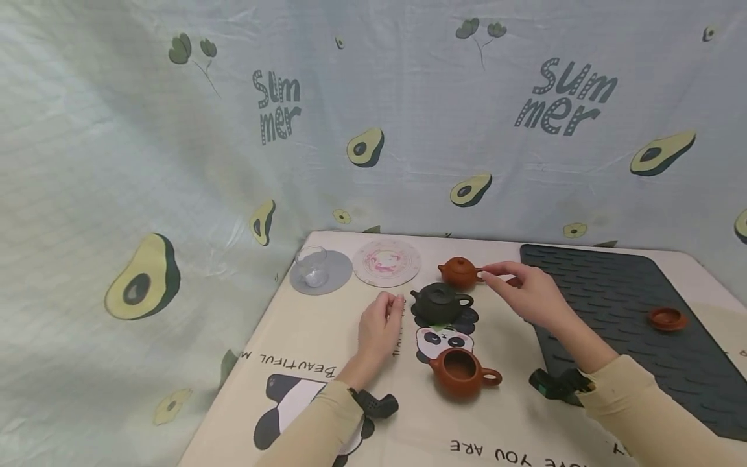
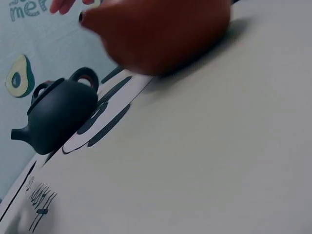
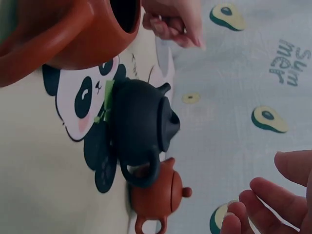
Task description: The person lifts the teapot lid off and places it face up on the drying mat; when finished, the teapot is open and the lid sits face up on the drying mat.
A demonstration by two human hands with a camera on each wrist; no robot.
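Toward the back of the table stands a small reddish-brown teapot (image 1: 459,273) with its lid on. My right hand (image 1: 522,288) is beside its handle, and the right wrist view shows the thumb and fingers (image 3: 265,200) apart, holding nothing. In front of it is a black lidded teapot (image 1: 438,303). Nearest me sits a larger reddish-brown teapot (image 1: 461,375) without a lid, its dark inside showing. My left hand (image 1: 379,327) hovers left of the black teapot, fingers loosely curled and holding nothing.
On the black ridged mat (image 1: 618,337) at right lies a small reddish-brown round piece (image 1: 667,318), perhaps a lid. A clear glass cup (image 1: 312,266) stands on a grey round coaster (image 1: 338,274) at back left, next to a pink-patterned round mat (image 1: 387,263). Behind hangs a printed curtain (image 1: 408,97).
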